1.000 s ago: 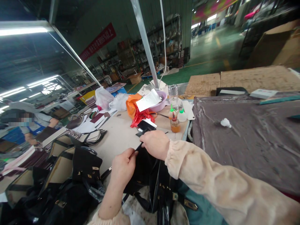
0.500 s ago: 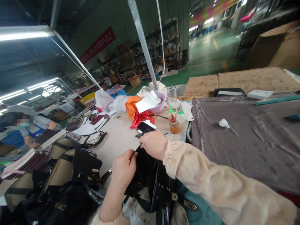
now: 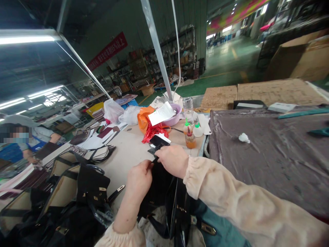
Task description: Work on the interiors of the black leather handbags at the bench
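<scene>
Head cam: we've got our left hand [image 3: 140,178] and right hand [image 3: 172,160] both pinched closed on the edge of a black bag [image 3: 156,187], right in front of us by the table [image 3: 125,145], more bags [image 3: 91,183] piled left.

Tube lights [image 3: 27,39] glow at left; 1 red banner [image 3: 108,51] and loaded shelves [image 3: 169,53] line the dark wall [image 3: 192,15] beyond green floor [image 3: 221,65].

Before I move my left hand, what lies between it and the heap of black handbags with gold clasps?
In the head view, a black strap with a shiny metal end and some beige tabletop show there.
</scene>
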A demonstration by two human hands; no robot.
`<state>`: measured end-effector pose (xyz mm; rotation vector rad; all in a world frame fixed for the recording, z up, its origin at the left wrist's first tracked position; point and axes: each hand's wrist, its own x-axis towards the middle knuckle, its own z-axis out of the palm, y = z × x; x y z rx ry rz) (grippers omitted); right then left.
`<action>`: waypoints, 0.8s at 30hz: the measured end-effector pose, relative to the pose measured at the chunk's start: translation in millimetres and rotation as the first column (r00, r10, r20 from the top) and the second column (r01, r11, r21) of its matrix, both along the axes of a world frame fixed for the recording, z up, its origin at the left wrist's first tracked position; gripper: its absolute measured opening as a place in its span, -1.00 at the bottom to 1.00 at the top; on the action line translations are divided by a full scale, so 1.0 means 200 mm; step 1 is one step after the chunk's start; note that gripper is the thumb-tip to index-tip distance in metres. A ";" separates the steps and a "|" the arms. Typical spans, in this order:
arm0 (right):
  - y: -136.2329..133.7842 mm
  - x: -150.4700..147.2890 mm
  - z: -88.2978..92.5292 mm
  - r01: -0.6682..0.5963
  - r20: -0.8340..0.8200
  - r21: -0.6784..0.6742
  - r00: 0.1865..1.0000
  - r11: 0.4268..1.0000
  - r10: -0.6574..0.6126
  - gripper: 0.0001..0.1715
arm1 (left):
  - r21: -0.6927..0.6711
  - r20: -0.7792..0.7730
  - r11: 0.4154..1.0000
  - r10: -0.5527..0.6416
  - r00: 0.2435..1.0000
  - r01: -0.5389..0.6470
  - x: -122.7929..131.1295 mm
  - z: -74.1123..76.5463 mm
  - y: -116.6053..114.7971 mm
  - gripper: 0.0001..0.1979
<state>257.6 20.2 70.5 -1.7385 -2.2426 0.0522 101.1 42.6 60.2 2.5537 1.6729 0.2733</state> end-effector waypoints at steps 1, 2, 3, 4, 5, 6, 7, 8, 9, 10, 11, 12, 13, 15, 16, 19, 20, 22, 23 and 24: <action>0.00 0.00 0.00 0.006 -0.002 0.001 1.000 1.000 -0.006 -0.78 | -0.001 0.007 1.000 0.000 1.000 0.000 0.00 0.00 0.00 -0.77; 0.00 0.00 0.00 0.011 -0.004 -0.001 1.000 1.000 -0.011 -0.77 | -0.004 0.009 1.000 0.003 1.000 -0.003 0.00 0.00 -0.01 -0.77; 0.00 0.00 0.00 0.013 -0.004 -0.006 1.000 1.000 -0.013 -0.77 | -0.009 0.010 1.000 0.008 1.000 -0.008 0.00 0.00 -0.01 -0.77; 0.01 0.00 0.00 0.015 -0.004 -0.014 1.000 1.000 -0.015 -0.76 | -0.015 0.009 1.000 0.012 1.000 -0.012 0.00 0.00 -0.01 -0.77; 0.01 0.00 0.00 0.013 -0.003 -0.022 1.000 1.000 -0.013 -0.75 | -0.020 0.009 1.000 0.015 1.000 -0.015 0.00 0.00 -0.01 -0.77; 0.01 0.01 0.00 0.012 -0.004 -0.028 1.000 1.000 -0.012 -0.75 | -0.022 0.010 1.000 0.015 1.000 -0.015 0.00 0.00 -0.01 -0.77; 0.02 0.01 0.00 0.012 -0.007 -0.034 1.000 0.999 -0.012 -0.74 | -0.023 0.012 1.000 0.012 1.000 -0.012 0.00 0.00 -0.01 -0.77; 0.02 0.01 0.00 0.013 -0.010 -0.038 1.000 0.999 -0.013 -0.74 | -0.024 0.017 1.000 0.008 1.000 -0.008 0.00 0.00 -0.01 -0.77; 0.02 0.01 0.00 0.014 -0.013 -0.040 1.000 0.999 -0.014 -0.74 | -0.025 0.023 1.000 0.004 1.000 -0.003 0.00 -0.01 -0.01 -0.78; 0.02 0.01 0.00 0.016 -0.018 -0.037 1.000 0.999 -0.017 -0.75 | -0.026 0.030 1.000 0.000 1.000 0.000 0.00 -0.01 -0.01 -0.78; 0.02 0.01 0.00 0.018 -0.023 -0.030 1.000 0.999 -0.019 -0.76 | -0.028 0.038 1.000 -0.003 0.999 0.004 0.00 -0.01 -0.01 -0.78; 0.02 0.01 -0.01 0.022 -0.027 -0.020 0.999 1.000 -0.022 -0.76 | -0.028 0.043 1.000 -0.007 0.999 0.008 0.00 -0.01 -0.01 -0.78; 0.03 0.01 -0.01 0.023 -0.028 -0.010 0.999 1.000 -0.023 -0.77 | -0.028 0.045 1.000 -0.009 0.999 0.010 0.00 -0.01 -0.01 -0.78; 0.03 0.01 -0.01 0.025 -0.022 0.000 0.999 1.000 -0.025 -0.77 | -0.024 0.033 1.000 -0.010 0.999 0.011 0.00 -0.01 -0.01 -0.78; 0.03 0.01 -0.01 0.024 -0.016 -0.004 1.000 1.000 -0.024 -0.77 | -0.022 0.020 1.000 -0.009 1.000 0.010 0.00 -0.01 -0.01 -0.78; 0.03 0.01 0.00 0.023 0.000 -0.017 1.000 1.000 -0.023 -0.75 | -0.012 -0.027 1.000 -0.002 1.000 0.001 0.00 -0.01 -0.02 -0.77; 0.03 0.01 0.00 0.022 0.004 -0.018 1.000 1.000 -0.022 -0.76 | -0.003 -0.037 1.000 0.001 0.999 -0.001 0.00 -0.01 -0.02 -0.76; 0.04 0.00 0.01 0.021 0.011 -0.016 1.000 1.000 -0.021 -0.76 | 0.024 -0.049 1.000 0.006 0.999 -0.005 0.01 -0.01 -0.03 -0.76; 0.04 0.00 0.02 0.018 0.013 -0.014 1.000 1.000 -0.018 -0.77 | 0.041 -0.046 0.999 0.002 0.999 0.000 0.01 -0.02 -0.03 -0.76; 0.04 0.00 0.02 0.015 0.013 -0.012 1.000 1.000 -0.015 -0.77 | 0.059 -0.039 0.998 -0.011 0.999 0.013 0.01 -0.02 -0.04 -0.75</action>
